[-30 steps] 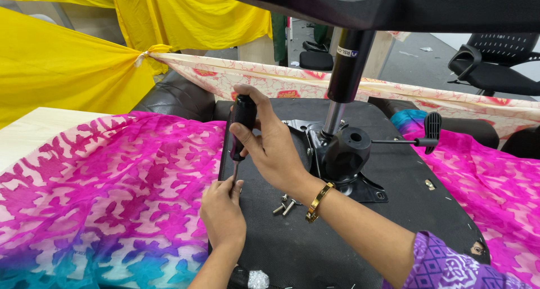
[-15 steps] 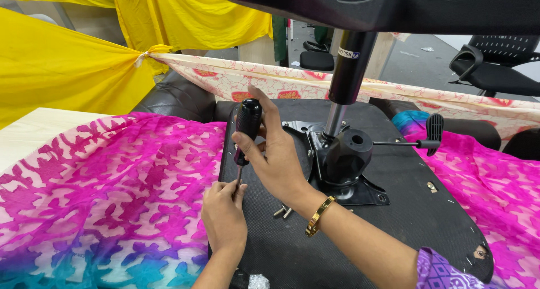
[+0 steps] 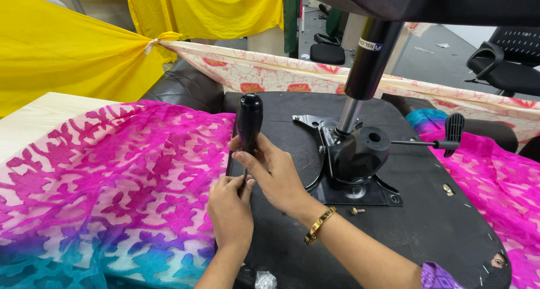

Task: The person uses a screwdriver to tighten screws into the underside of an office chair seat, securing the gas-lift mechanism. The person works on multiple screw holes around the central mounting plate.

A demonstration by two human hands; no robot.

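Note:
An upturned office chair seat, black underneath, lies on a table. A black screwdriver stands upright at the seat's left edge. My right hand grips the lower part of its handle. My left hand pinches the shaft near the tip, just below. The black metal tilt mechanism with its gas cylinder rises from the seat's middle, to the right of both hands.
Pink and teal patterned cloth covers the table on both sides. A lever with a black paddle sticks out to the right. A loose bolt lies by the mechanism plate. Yellow cloth hangs behind; another black chair stands far right.
My right hand has slid down the screwdriver handle, so the handle's top now shows. The left hand stays at the shaft near the tip.

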